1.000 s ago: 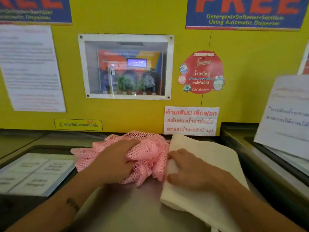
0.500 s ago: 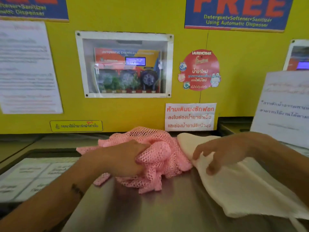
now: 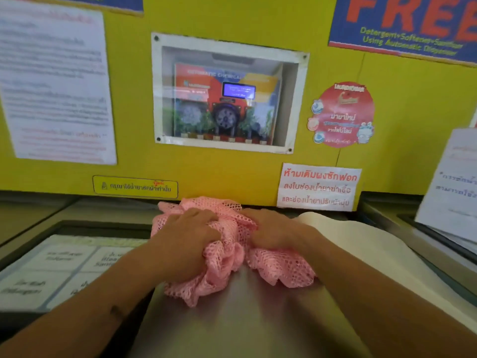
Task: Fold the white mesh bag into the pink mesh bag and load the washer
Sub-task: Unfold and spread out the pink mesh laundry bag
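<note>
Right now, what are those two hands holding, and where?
Both hands, left and right, grip the bunched pink mesh bag, one at each side.

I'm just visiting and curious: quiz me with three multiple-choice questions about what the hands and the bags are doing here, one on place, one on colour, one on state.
1. Where does the white mesh bag lie?
A. To the right of the pink mesh bag
B. To its left
C. Stuffed inside it

2. What colour is the wall panel behind the bags?
A. Blue
B. Yellow
C. Grey

3. What are the hands doing?
A. Both hang free in the air
B. Only one touches a bag
C. Both clutch the pink bag

Answers: 1 A, the white fabric spreads out beyond the right arm. 2 B, yellow surrounds the posted notices. 3 C, the left hand and right hand are both closed on bunched pink netting.
</note>
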`<state>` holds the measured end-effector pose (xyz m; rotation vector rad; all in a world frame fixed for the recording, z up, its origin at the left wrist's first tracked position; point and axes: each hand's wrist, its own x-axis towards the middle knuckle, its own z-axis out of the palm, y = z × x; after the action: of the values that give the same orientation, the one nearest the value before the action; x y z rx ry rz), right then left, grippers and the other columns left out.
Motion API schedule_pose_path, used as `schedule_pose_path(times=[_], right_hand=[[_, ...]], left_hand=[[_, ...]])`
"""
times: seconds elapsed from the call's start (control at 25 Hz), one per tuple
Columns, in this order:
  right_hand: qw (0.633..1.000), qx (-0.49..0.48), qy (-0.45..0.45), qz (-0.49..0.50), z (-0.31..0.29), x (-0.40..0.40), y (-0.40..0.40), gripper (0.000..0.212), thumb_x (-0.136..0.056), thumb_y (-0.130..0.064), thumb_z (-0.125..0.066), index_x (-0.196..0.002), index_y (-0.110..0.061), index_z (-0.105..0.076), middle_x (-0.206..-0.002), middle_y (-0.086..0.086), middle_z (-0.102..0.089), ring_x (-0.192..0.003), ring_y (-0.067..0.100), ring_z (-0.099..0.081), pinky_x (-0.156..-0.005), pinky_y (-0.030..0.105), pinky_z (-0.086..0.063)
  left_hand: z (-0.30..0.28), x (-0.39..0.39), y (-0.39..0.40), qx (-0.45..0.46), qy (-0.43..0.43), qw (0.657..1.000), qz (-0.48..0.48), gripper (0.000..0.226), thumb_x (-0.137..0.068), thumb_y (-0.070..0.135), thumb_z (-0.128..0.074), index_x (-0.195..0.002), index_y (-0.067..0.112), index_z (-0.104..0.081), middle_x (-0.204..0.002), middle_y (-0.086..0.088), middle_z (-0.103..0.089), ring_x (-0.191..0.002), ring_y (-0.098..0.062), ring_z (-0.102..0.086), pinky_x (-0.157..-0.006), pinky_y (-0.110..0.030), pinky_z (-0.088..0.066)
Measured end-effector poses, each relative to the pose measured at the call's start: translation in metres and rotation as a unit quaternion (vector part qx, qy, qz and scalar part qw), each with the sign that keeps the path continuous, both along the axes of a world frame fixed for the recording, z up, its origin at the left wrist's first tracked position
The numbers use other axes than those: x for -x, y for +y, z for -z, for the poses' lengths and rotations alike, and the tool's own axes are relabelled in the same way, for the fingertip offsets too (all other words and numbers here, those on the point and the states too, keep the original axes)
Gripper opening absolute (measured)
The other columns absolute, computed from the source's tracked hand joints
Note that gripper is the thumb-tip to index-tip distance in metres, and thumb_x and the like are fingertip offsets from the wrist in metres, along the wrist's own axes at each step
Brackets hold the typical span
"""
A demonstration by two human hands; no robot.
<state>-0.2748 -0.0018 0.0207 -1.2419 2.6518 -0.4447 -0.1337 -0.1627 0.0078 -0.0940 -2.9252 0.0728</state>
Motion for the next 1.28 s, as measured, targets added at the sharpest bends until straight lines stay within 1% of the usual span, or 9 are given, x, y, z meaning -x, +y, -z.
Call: schedule_pose_path(times=[0.2,0.4,0.52,0.64,0.76,0.84,0.96,1.12,1.28], right_hand=[[0.988,0.142,0.058,-0.005,-0.045,-0.005,0.012,0.023,-0.080,-0.005,-0.052,-0.081,-0.022,-0.067,-0.084,-0.006,-0.068,-0.080,0.011,-0.063,-0.069,0.033,-0.047],[0.904,0.228,0.344,0.113,-0.136,-0.004,0.076,0.022,-0.071,0.002,-0.051,-0.074,-0.015,-0.064,-0.074,0.007,-0.064,-0.071,0.027,-0.058,-0.058,0.031,-0.043],[0.863,0.148,0.430,0.220,-0.130,0.014,0.138,0.021,-0.070,-0.005,-0.060,-0.084,-0.019,-0.068,-0.084,0.014,-0.056,-0.078,0.038,-0.059,-0.065,0.039,-0.048],[0.908,-0.113,0.312,0.256,-0.087,0.038,0.171,0.031,-0.076,-0.026,-0.067,-0.106,-0.021,-0.063,-0.099,0.011,-0.054,-0.097,0.037,-0.060,-0.080,0.042,-0.053],[0.943,-0.140,0.194,0.233,-0.083,0.027,0.172,0.057,-0.076,-0.044,-0.066,-0.129,-0.038,-0.045,-0.128,0.001,-0.046,-0.115,0.029,-0.055,-0.092,0.039,-0.049],[0.964,-0.117,0.159,0.176,-0.086,0.009,0.160,0.075,-0.074,-0.050,-0.070,-0.139,-0.045,-0.033,-0.139,-0.007,-0.037,-0.122,0.025,-0.049,-0.099,0.040,-0.045],[0.984,-0.027,0.152,0.089,-0.082,-0.030,0.116,0.082,-0.084,-0.050,-0.064,-0.150,-0.044,-0.015,-0.158,-0.011,-0.021,-0.144,0.019,-0.027,-0.116,0.046,-0.026],[0.999,0.027,-0.026,-0.018,-0.058,-0.058,0.036,0.098,-0.081,-0.046,-0.072,-0.153,-0.031,-0.008,-0.156,-0.002,-0.035,-0.137,0.021,-0.042,-0.108,0.039,-0.040],[0.971,0.218,-0.069,-0.070,-0.046,-0.050,0.009,0.024,-0.084,-0.007,-0.063,-0.102,-0.023,-0.064,-0.094,-0.013,-0.073,-0.087,0.005,-0.068,-0.079,0.029,-0.056]], left_hand=[[0.002,-0.002,-0.019,-0.064,0.040,0.997,-0.013,0.054,-0.062,0.022,-0.040,-0.109,0.034,-0.062,-0.134,0.002,-0.047,-0.122,-0.024,-0.047,-0.090,-0.050,-0.048],[-0.006,0.001,-0.002,-0.158,0.143,0.977,0.020,0.050,-0.069,0.032,-0.032,-0.107,0.030,-0.064,-0.123,0.003,-0.052,-0.105,-0.021,-0.058,-0.082,-0.042,-0.051],[-0.009,-0.001,0.013,-0.204,0.164,0.964,0.043,0.045,-0.078,0.014,-0.043,-0.117,0.031,-0.059,-0.120,0.005,-0.053,-0.106,-0.018,-0.055,-0.088,-0.043,-0.049],[0.003,-0.003,0.018,-0.211,0.081,0.974,0.021,0.072,-0.088,0.016,-0.051,-0.147,0.042,-0.019,-0.150,0.006,-0.034,-0.134,-0.015,-0.035,-0.115,-0.040,-0.029],[0.014,0.003,0.016,-0.220,0.007,0.975,-0.022,0.101,-0.086,0.030,-0.058,-0.144,0.048,0.022,-0.158,-0.001,-0.022,-0.141,-0.021,-0.029,-0.116,-0.045,-0.024],[0.016,0.008,0.013,-0.247,0.014,0.968,-0.042,0.099,-0.082,0.030,-0.061,-0.149,0.044,0.010,-0.154,-0.001,-0.033,-0.130,-0.020,-0.044,-0.111,-0.044,-0.036],[0.016,0.010,0.016,-0.231,0.182,0.956,-0.013,0.054,-0.078,0.023,-0.061,-0.129,0.031,-0.047,-0.125,0.008,-0.059,-0.111,-0.012,-0.054,-0.100,-0.044,-0.045],[0.002,0.002,0.018,-0.216,0.308,0.926,0.035,0.030,-0.071,0.021,-0.063,-0.099,0.029,-0.053,-0.093,0.016,-0.052,-0.086,-0.006,-0.049,-0.067,-0.029,-0.039],[-0.009,-0.013,-0.002,-0.278,0.305,0.909,0.052,0.065,-0.067,0.024,-0.063,-0.130,0.031,-0.045,-0.123,0.012,-0.052,-0.115,-0.006,-0.048,-0.093,-0.027,-0.040]])
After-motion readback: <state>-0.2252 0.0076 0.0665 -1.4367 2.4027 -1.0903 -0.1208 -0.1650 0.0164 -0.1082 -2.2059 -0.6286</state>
